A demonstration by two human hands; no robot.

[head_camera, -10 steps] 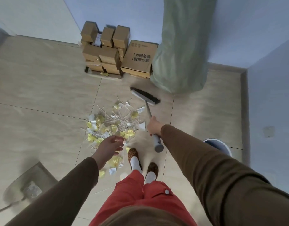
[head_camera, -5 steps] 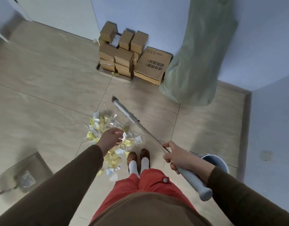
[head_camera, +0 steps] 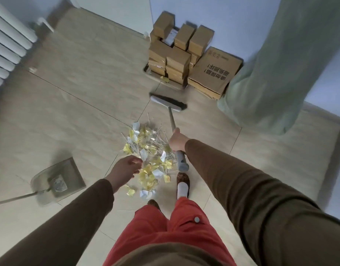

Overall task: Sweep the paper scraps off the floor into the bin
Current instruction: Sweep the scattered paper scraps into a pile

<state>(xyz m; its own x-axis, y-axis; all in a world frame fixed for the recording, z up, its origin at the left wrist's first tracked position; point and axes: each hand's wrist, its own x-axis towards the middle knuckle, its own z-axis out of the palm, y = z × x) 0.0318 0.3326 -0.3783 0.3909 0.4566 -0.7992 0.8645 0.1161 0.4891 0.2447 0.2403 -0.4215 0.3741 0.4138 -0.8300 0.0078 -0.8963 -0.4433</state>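
Yellow and white paper scraps [head_camera: 149, 160], mixed with thin sticks, lie heaped on the tiled floor [head_camera: 79, 112] at centre frame, just ahead of your shoes. Your right hand [head_camera: 177, 140] is wrapped round the broom [head_camera: 172, 120] handle, its head planted beyond the pile, near the cardboard boxes [head_camera: 176, 54] at upper centre. Your left hand [head_camera: 126, 167] hovers over the heap's near edge, fingers loosely curled, holding nothing. At lower left, the dustpan [head_camera: 58, 181] sits apart from the scraps.
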